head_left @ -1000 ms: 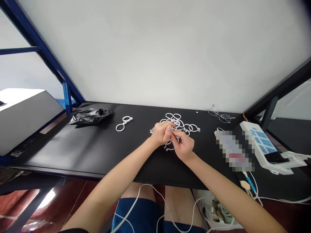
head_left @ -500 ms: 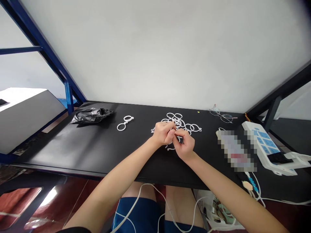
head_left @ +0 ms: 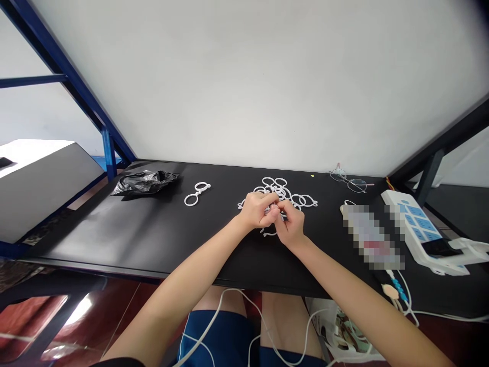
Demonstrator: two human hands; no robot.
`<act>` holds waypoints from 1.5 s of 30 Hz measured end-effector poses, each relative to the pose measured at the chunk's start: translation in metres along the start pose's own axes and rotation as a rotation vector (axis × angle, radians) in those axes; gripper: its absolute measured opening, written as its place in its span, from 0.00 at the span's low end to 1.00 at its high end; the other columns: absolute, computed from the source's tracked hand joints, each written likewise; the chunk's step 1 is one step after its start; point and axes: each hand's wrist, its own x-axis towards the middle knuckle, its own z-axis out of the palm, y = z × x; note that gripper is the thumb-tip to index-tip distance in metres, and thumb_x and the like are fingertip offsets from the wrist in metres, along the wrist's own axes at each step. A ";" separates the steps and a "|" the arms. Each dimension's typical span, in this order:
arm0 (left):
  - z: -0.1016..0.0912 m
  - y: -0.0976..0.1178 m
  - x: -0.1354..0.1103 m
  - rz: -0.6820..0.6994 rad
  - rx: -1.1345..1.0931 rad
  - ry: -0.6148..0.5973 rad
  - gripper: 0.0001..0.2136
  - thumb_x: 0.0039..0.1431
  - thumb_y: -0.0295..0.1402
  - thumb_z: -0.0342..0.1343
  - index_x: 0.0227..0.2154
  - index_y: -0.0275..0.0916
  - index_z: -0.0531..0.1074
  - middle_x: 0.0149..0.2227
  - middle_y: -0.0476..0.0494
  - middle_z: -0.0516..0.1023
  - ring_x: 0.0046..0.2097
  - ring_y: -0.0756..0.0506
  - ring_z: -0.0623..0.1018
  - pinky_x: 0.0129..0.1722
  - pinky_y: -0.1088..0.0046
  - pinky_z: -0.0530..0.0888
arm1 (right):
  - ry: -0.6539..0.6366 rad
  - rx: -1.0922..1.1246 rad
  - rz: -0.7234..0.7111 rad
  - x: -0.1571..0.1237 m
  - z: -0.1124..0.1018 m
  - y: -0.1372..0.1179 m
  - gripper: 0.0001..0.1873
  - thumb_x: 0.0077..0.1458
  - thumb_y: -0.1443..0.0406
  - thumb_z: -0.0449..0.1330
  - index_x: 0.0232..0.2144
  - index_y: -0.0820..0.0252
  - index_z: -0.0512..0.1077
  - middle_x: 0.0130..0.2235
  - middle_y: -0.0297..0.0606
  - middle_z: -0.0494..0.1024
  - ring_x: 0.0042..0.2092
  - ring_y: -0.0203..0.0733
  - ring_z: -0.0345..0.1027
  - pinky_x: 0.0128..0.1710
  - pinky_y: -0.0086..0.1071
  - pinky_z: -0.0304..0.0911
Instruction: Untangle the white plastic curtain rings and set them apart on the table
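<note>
A loose pile of white plastic rings point(head_left: 291, 196) lies on the black table point(head_left: 153, 229) near its middle. My left hand point(head_left: 256, 210) and my right hand point(head_left: 291, 225) meet just in front of the pile, fingers pinched together on a white ring between them. Most of that ring is hidden by the fingers. A joined pair of white rings point(head_left: 195, 192) lies apart to the left.
A crumpled black plastic bag point(head_left: 144, 182) sits at the table's back left. Eyeglasses point(head_left: 349, 181) lie at the back right. A white and blue power strip point(head_left: 418, 229) and cables occupy the right side. Blue shelf posts point(head_left: 109, 153) stand at the left.
My right hand has closed in toward my left hand, so the fingertips of both now press together on the ring. The pile and the joined pair have not moved.
</note>
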 end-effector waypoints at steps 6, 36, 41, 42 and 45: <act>0.005 0.003 0.001 0.221 0.122 0.119 0.21 0.64 0.42 0.32 0.24 0.39 0.63 0.19 0.48 0.66 0.20 0.50 0.63 0.24 0.73 0.63 | 0.071 -0.009 -0.009 0.000 -0.002 0.004 0.12 0.60 0.67 0.53 0.23 0.58 0.61 0.19 0.27 0.62 0.20 0.29 0.54 0.21 0.26 0.51; 0.000 0.012 0.005 0.050 0.090 -0.040 0.18 0.65 0.36 0.32 0.23 0.39 0.61 0.21 0.46 0.69 0.24 0.50 0.69 0.28 0.74 0.66 | 0.070 -0.057 -0.029 0.001 -0.003 0.002 0.19 0.61 0.70 0.48 0.17 0.59 0.60 0.16 0.30 0.64 0.18 0.30 0.56 0.21 0.28 0.51; 0.001 0.012 0.004 0.045 0.092 -0.034 0.17 0.63 0.34 0.34 0.21 0.39 0.59 0.19 0.48 0.67 0.23 0.51 0.67 0.27 0.74 0.65 | 0.073 -0.042 -0.030 0.001 -0.003 0.001 0.18 0.60 0.70 0.49 0.17 0.60 0.62 0.17 0.30 0.65 0.19 0.30 0.57 0.21 0.28 0.52; 0.002 0.012 0.004 0.048 0.094 -0.033 0.16 0.63 0.33 0.34 0.21 0.39 0.59 0.19 0.48 0.67 0.22 0.51 0.66 0.26 0.74 0.64 | 0.077 -0.041 -0.033 0.001 -0.003 0.001 0.19 0.60 0.70 0.49 0.17 0.60 0.61 0.17 0.30 0.64 0.19 0.30 0.56 0.21 0.28 0.51; 0.002 0.012 0.004 0.064 0.111 -0.024 0.15 0.61 0.32 0.35 0.20 0.40 0.58 0.19 0.49 0.66 0.22 0.51 0.65 0.25 0.74 0.63 | 0.088 -0.047 -0.027 0.001 -0.002 0.001 0.19 0.59 0.70 0.50 0.16 0.60 0.59 0.16 0.29 0.62 0.18 0.29 0.54 0.21 0.28 0.50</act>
